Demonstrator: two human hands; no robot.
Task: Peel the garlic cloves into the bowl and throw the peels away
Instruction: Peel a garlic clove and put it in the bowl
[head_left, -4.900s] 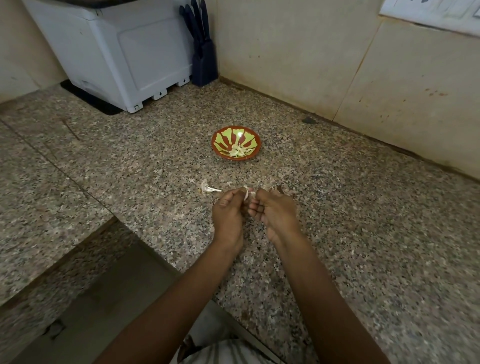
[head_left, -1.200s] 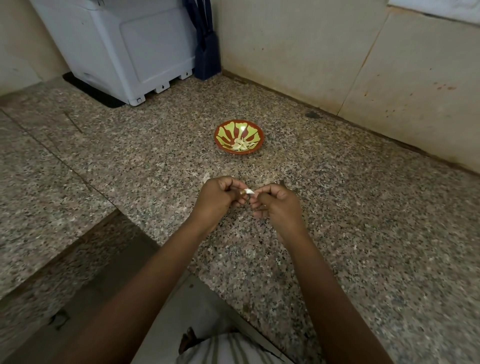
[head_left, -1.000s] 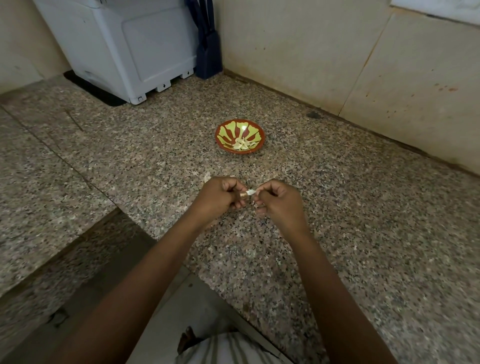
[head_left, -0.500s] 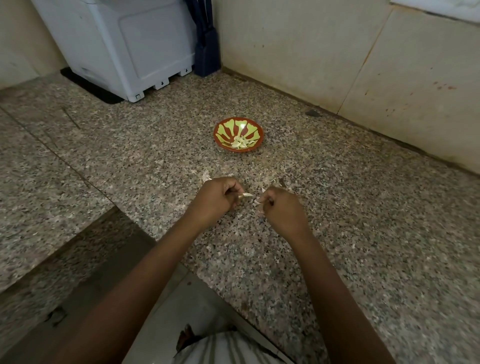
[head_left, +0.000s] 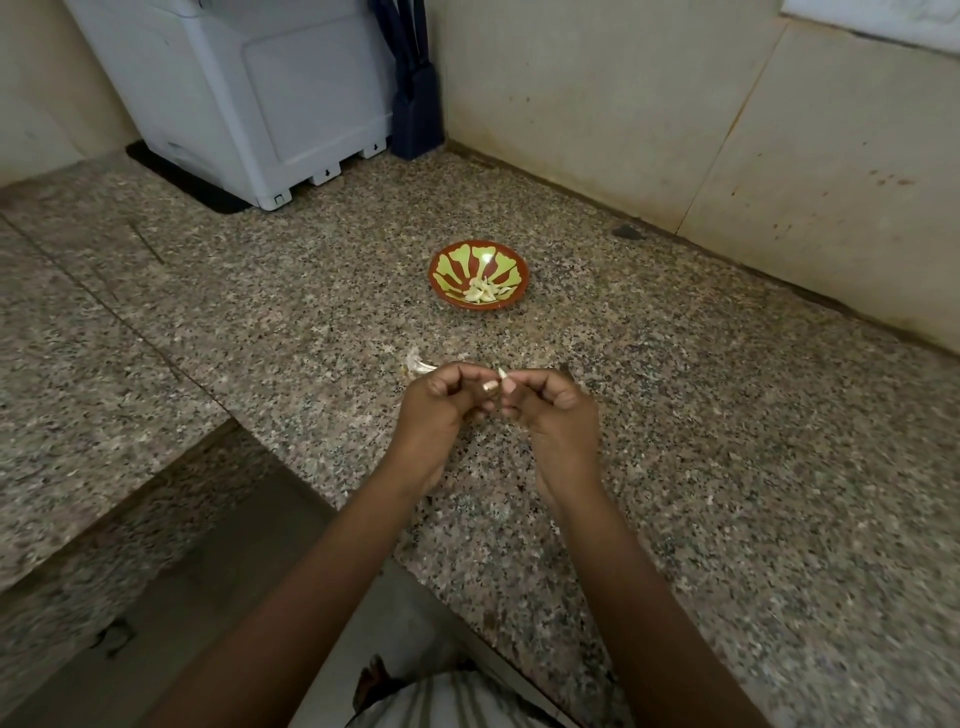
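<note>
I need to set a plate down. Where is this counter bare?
The counter is bare right of the bowl up to the wall, and left of it toward the white appliance. The strip just before the bowl is crowded: a garlic scrap lies there, and the left hand and right hand pinch a clove.

The garlic clove (head_left: 491, 385) is almost fully hidden between the curled fingers of the left hand (head_left: 441, 402) and the right hand (head_left: 553, 410). Only a small pale end shows, so how much skin remains on it cannot be told. The peels (head_left: 415, 364) on the table (head_left: 727, 467) lie partly behind the left hand. The pieces in the bowl (head_left: 478, 305) are too small to count. The top edge cuts off the white appliance (head_left: 234, 93) and the dark holder (head_left: 415, 114).
</note>
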